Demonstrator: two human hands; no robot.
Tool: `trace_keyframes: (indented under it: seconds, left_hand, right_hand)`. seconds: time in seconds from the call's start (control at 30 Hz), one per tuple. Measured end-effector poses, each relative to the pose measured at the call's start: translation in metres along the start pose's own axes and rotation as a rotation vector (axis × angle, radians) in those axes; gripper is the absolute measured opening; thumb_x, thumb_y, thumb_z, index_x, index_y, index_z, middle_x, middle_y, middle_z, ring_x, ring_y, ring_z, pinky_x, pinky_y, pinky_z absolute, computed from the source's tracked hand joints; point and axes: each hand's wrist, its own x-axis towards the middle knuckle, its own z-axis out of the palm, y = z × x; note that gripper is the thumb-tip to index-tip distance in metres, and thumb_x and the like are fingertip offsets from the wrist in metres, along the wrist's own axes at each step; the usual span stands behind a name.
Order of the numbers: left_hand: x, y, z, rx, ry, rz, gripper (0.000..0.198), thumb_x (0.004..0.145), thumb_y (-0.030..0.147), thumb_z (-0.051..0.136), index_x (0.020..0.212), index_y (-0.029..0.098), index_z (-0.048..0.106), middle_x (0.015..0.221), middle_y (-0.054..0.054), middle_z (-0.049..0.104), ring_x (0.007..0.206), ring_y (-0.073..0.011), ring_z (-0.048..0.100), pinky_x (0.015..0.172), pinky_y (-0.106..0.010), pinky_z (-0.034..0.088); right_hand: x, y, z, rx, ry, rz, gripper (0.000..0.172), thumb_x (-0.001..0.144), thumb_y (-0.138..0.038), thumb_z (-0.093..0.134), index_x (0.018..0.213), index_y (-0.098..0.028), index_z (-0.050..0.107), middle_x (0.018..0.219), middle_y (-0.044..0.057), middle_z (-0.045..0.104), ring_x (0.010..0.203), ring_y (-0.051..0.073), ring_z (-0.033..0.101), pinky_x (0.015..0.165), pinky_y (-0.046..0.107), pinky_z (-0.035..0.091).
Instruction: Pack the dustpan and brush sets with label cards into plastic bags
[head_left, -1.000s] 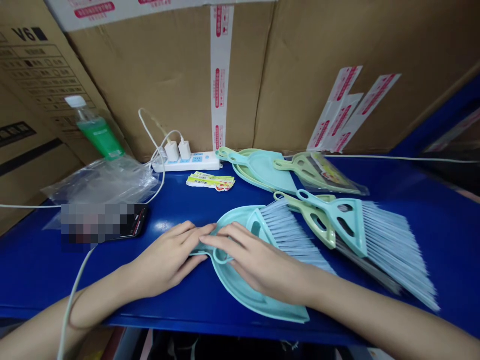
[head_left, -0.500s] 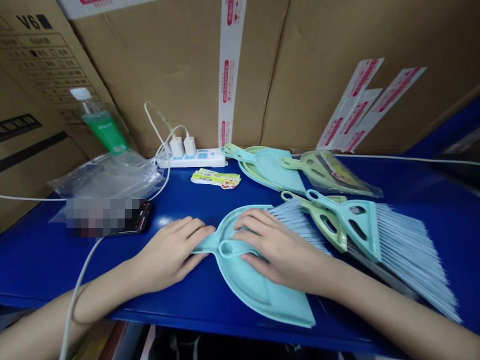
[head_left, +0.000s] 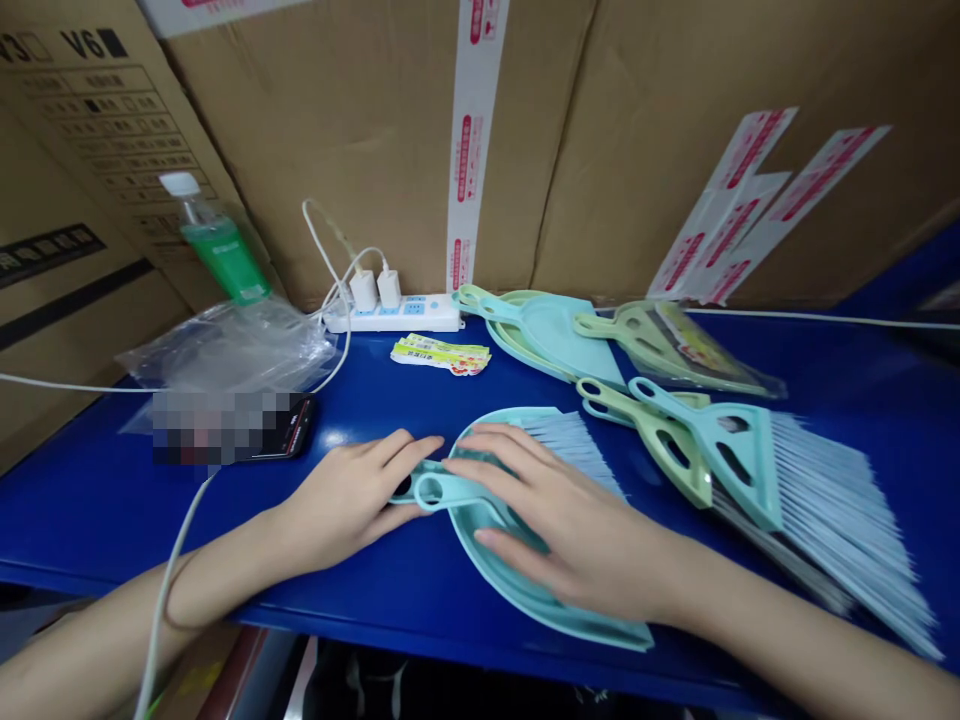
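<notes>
A light teal dustpan (head_left: 525, 590) lies on the blue table (head_left: 90, 510) near its front edge, with a small teal brush (head_left: 570, 445) resting in it, bristles pointing back right. My left hand (head_left: 352, 495) lies at the ringed handle ends (head_left: 435, 490), fingers touching them. My right hand (head_left: 570, 520) rests flat on top of the brush and pan, fingers spread toward the handle. Neither hand is closed round anything.
Green and teal brushes (head_left: 720, 450) lie to the right. Behind them are stacked dustpans (head_left: 540, 330) and a bagged set (head_left: 667, 345). A power strip (head_left: 394, 315), label slips (head_left: 442, 353), a phone (head_left: 289, 430), plastic bags (head_left: 232, 345) and a green bottle (head_left: 221, 250) stand before cardboard boxes (head_left: 360, 140).
My right hand has slid along the brush and now presses it into the dustpan. The brush handle has moved left to the pan's handle. The left hand stayed at the handle end.
</notes>
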Motion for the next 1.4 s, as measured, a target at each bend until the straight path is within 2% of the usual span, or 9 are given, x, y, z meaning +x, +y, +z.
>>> trace_keyframes:
  seconds: [0.13, 0.23, 0.53, 0.67, 0.83, 0.97, 1.07, 1.17, 1.4]
  left_hand:
    - [-0.001, -0.001, -0.001, -0.048, -0.049, -0.082, 0.045, 0.099, 0.042, 0.045, 0.136, 0.018, 0.039, 0.118, -0.013, 0.063, 0.092, -0.0256, 0.070, 0.073, -0.036, 0.058]
    - [-0.002, -0.002, 0.000, -0.143, -0.091, -0.121, 0.044, 0.097, 0.041, 0.050, 0.135, 0.020, 0.040, 0.122, -0.013, 0.063, 0.097, -0.0262, 0.069, 0.078, -0.038, 0.058]
    - [0.002, 0.000, -0.005, -0.482, -0.106, -0.145, 0.052, 0.091, 0.030, 0.063, 0.137, 0.021, 0.039, 0.137, -0.014, 0.055, 0.121, -0.0261, 0.058, 0.097, -0.042, 0.052]
    - [0.002, 0.002, -0.011, -0.556, -0.114, -0.189, 0.040, 0.098, 0.033, 0.050, 0.135, 0.021, 0.044, 0.138, -0.012, 0.055, 0.121, -0.0245, 0.058, 0.098, -0.039, 0.050]
    - [0.003, 0.001, -0.016, -0.599, -0.139, -0.310, 0.036, 0.102, 0.035, 0.030, 0.130, 0.023, 0.050, 0.114, -0.005, 0.067, 0.099, -0.0187, 0.064, 0.087, -0.032, 0.051]
    - [0.005, -0.002, -0.017, -0.740, -0.119, -0.313, 0.035, 0.100, 0.034, 0.033, 0.123, 0.023, 0.056, 0.111, -0.003, 0.066, 0.095, -0.0168, 0.061, 0.087, -0.031, 0.049]
    - [0.005, -0.004, -0.016, -0.874, -0.135, -0.381, 0.034, 0.098, 0.036, 0.036, 0.121, 0.022, 0.057, 0.101, -0.003, 0.064, 0.075, -0.0132, 0.056, 0.070, -0.026, 0.051]
    - [0.006, -0.006, -0.014, -1.027, -0.183, -0.442, 0.036, 0.095, 0.041, 0.041, 0.119, 0.019, 0.056, 0.081, 0.001, 0.056, 0.058, -0.0098, 0.047, 0.053, -0.022, 0.044]
    - [0.010, -0.009, -0.012, -1.116, -0.208, -0.426, 0.033, 0.093, 0.042, 0.045, 0.106, 0.016, 0.062, 0.074, 0.003, 0.051, 0.053, -0.0072, 0.044, 0.051, -0.021, 0.039]
  right_hand:
    - [-0.004, 0.006, -0.007, -0.082, -0.194, 0.019, 0.056, 0.098, -0.034, 0.045, 0.150, -0.016, 0.035, 0.158, 0.016, 0.028, 0.148, 0.034, 0.007, 0.112, 0.064, 0.025]
    - [-0.001, 0.007, -0.001, -0.075, -0.188, 0.068, 0.061, 0.099, -0.044, 0.043, 0.153, -0.020, 0.028, 0.161, 0.016, 0.015, 0.147, 0.035, -0.001, 0.112, 0.067, 0.018]
    - [0.006, -0.002, 0.012, -0.048, -0.125, 0.088, 0.064, 0.099, -0.050, 0.039, 0.154, -0.021, 0.025, 0.162, 0.017, 0.009, 0.147, 0.031, -0.007, 0.113, 0.066, 0.011]
    - [0.003, 0.001, 0.005, -0.031, -0.145, 0.046, 0.061, 0.101, -0.046, 0.034, 0.154, -0.017, 0.024, 0.162, 0.014, 0.012, 0.148, 0.027, -0.006, 0.115, 0.062, 0.013]
    - [0.001, 0.010, 0.000, -0.085, -0.192, 0.010, 0.059, 0.100, -0.043, 0.039, 0.153, -0.019, 0.027, 0.160, 0.014, 0.018, 0.147, 0.031, -0.002, 0.112, 0.068, 0.010]
    - [0.004, 0.010, 0.003, -0.077, -0.196, 0.034, 0.064, 0.099, -0.048, 0.040, 0.154, -0.021, 0.023, 0.161, 0.014, 0.014, 0.147, 0.032, -0.003, 0.112, 0.068, 0.010]
    - [0.004, 0.008, 0.006, -0.093, -0.202, 0.055, 0.065, 0.099, -0.049, 0.039, 0.155, -0.022, 0.019, 0.162, 0.013, 0.013, 0.147, 0.034, -0.004, 0.112, 0.069, 0.010]
    - [0.002, 0.006, 0.007, -0.118, -0.175, 0.061, 0.065, 0.099, -0.047, 0.042, 0.155, -0.024, 0.019, 0.162, 0.014, 0.013, 0.147, 0.036, -0.002, 0.111, 0.069, 0.014]
    - [0.002, 0.007, 0.002, -0.130, -0.217, 0.054, 0.062, 0.101, -0.047, 0.035, 0.155, -0.023, 0.019, 0.162, 0.016, 0.009, 0.146, 0.037, -0.003, 0.110, 0.070, 0.014]
